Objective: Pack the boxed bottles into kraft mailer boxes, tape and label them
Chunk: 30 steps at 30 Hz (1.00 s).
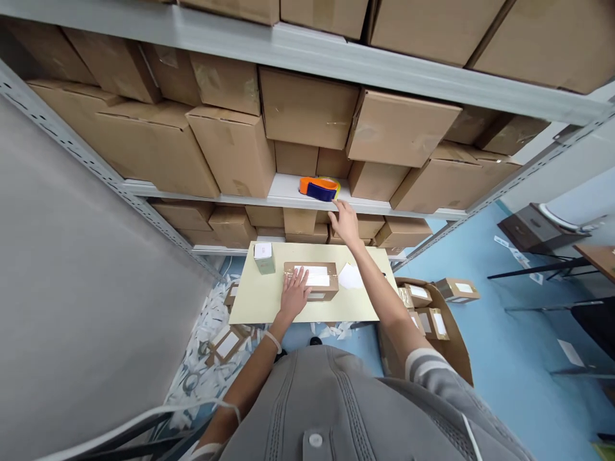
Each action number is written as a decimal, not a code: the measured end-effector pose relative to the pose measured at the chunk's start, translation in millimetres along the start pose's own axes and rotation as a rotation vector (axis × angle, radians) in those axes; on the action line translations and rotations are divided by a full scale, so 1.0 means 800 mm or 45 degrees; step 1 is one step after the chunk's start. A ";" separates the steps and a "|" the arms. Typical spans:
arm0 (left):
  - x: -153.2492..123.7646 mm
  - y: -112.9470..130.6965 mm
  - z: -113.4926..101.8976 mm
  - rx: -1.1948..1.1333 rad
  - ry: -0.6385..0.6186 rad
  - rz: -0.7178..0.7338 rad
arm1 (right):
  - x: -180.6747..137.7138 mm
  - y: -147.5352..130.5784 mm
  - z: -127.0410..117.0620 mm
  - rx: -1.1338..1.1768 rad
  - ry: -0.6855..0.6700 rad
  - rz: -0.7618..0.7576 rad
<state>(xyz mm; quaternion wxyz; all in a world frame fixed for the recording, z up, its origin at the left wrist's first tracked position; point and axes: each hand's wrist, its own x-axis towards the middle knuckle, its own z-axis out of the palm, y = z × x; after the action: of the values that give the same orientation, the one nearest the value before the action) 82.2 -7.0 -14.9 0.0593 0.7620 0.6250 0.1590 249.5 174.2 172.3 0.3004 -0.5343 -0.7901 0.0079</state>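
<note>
My left hand (294, 291) lies flat with fingers spread on the left end of a small brown cardboard box (317, 282) that bears a white label. The box rests on a pale yellow table (254, 301). My right hand (344, 221) is stretched up toward the shelf edge, fingers apart, just below and right of an orange and blue tape dispenser (319, 188). It holds nothing; its fingertips are close to the dispenser, and I cannot tell whether they touch. A small white and green box (264, 257) stands at the table's far left. A white sheet (350, 277) lies right of the brown box.
Grey metal shelving (307, 57) packed with large cardboard boxes fills the wall ahead. An open carton (451, 339) with several small labelled boxes sits on the blue floor at right. Paper scraps (206, 333) litter the floor at left. A dark stool and desk stand far right.
</note>
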 end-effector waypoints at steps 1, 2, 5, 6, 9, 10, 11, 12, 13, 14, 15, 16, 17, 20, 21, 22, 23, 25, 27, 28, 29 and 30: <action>0.000 0.000 0.000 -0.004 0.007 0.002 | 0.030 -0.004 -0.001 -0.014 0.008 -0.037; -0.001 0.001 0.000 -0.009 0.014 0.004 | 0.056 -0.008 0.000 -0.039 -0.009 -0.047; -0.002 0.001 0.000 -0.019 0.023 0.002 | 0.108 -0.016 0.019 -0.149 -0.136 0.046; -0.003 0.000 0.001 -0.021 0.024 -0.002 | 0.117 -0.017 0.027 -0.185 -0.191 0.082; -0.006 -0.001 0.003 -0.030 0.036 -0.014 | 0.125 -0.017 0.050 -0.266 -0.262 0.110; -0.007 -0.001 0.003 -0.033 0.045 -0.016 | 0.126 -0.015 0.054 -0.284 -0.257 0.106; -0.007 -0.001 0.003 -0.034 0.054 -0.017 | 0.126 -0.014 0.058 -0.298 -0.249 0.108; -0.008 -0.001 0.002 -0.034 0.059 -0.019 | 0.127 -0.013 0.060 -0.308 -0.244 0.118; -0.008 0.000 0.000 -0.032 0.061 -0.021 | 0.128 -0.013 0.061 -0.315 -0.243 0.132; -0.008 0.000 -0.001 -0.028 0.059 -0.022 | 0.129 -0.013 0.061 -0.320 -0.241 0.151; -0.008 0.000 -0.003 -0.024 0.056 -0.022 | 0.130 -0.013 0.060 -0.320 -0.241 0.171; -0.008 0.001 -0.004 -0.019 0.054 -0.021 | 0.131 -0.014 0.058 -0.313 -0.238 0.192; -0.008 0.001 -0.005 -0.014 0.054 -0.020 | 0.130 -0.015 0.056 -0.299 -0.236 0.209; -0.007 0.001 -0.006 -0.008 0.061 -0.015 | 0.116 -0.019 0.046 -0.177 -0.186 0.207; -0.007 0.000 -0.005 -0.005 0.063 -0.015 | 0.107 -0.018 0.041 -0.104 -0.146 0.203; -0.006 0.000 -0.005 -0.003 0.063 -0.014 | 0.096 -0.017 0.037 -0.013 -0.096 0.212; -0.006 -0.001 -0.004 -0.001 0.060 -0.012 | 0.082 -0.014 0.032 0.098 -0.048 0.243; -0.005 -0.001 -0.004 -0.001 0.047 -0.015 | 0.050 -0.005 0.023 0.385 0.009 0.364; -0.005 -0.001 -0.005 -0.010 0.033 -0.023 | 0.011 0.007 0.015 0.728 0.005 0.465; -0.005 0.000 -0.006 -0.017 0.028 -0.025 | -0.010 0.013 0.012 0.891 -0.012 0.495; -0.005 0.000 -0.007 -0.024 0.026 -0.028 | -0.032 0.018 0.010 1.030 -0.034 0.523; -0.005 0.001 -0.008 -0.033 0.021 -0.023 | -0.054 0.022 0.010 1.135 -0.055 0.560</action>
<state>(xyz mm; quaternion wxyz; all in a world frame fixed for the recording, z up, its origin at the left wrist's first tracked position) 79.9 -11.5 -9.0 0.0654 0.7543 0.6300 0.1727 271.6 147.6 139.7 0.4744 -0.5076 -0.5846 0.4190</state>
